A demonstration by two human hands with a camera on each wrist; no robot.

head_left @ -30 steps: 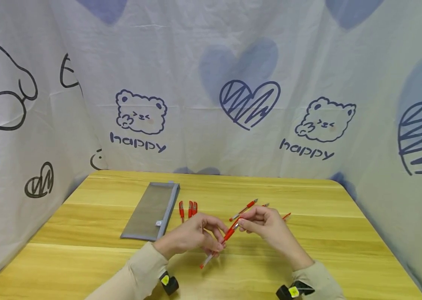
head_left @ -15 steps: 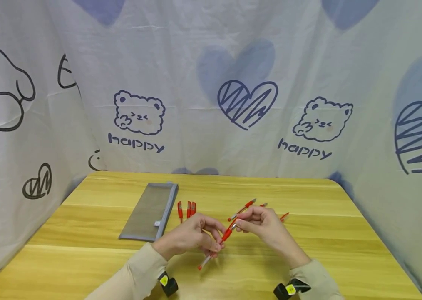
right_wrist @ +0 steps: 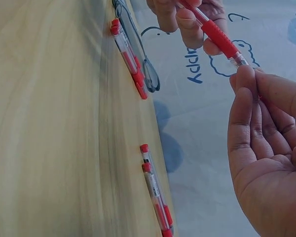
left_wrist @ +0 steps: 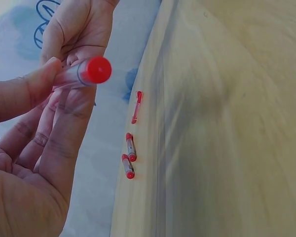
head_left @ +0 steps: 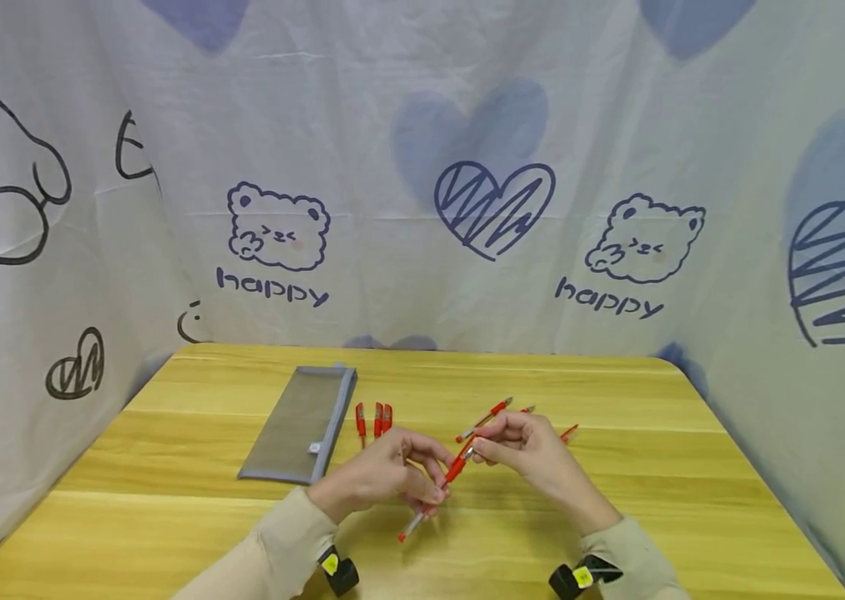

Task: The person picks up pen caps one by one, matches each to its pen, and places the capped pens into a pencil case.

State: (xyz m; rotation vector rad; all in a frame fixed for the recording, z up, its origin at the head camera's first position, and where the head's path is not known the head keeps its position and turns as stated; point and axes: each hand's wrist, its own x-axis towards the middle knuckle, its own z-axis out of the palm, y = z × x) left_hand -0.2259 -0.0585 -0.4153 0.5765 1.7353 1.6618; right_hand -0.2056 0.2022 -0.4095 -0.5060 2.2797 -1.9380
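Observation:
Between both hands slants a red gel pen point(head_left: 456, 469) with a clear barrel, red rubber grip and red end plug. My left hand point(head_left: 392, 471) pinches its barrel between thumb and fingers; in the left wrist view the plug end point(left_wrist: 97, 70) points toward the camera. Thumb and forefinger of my right hand point(head_left: 523, 450) pinch the pen's upper end. From the right wrist, silvery-clear plastic point(right_wrist: 238, 60) shows above the red grip, right at these fingertips, which hide the very end. A bit of red also shows there in the head view.
A grey mesh zip pouch point(head_left: 295, 425) lies left on the wooden table point(head_left: 167, 525). Several red pens point(head_left: 378, 418) lie side by side to its right, partly behind my left hand. More pens point(head_left: 484, 419) lie beyond my right hand. A printed cloth point(head_left: 385, 275) hangs behind.
Both hands keep nearly the same place and the same grip on the pen. The head view has shifted slightly.

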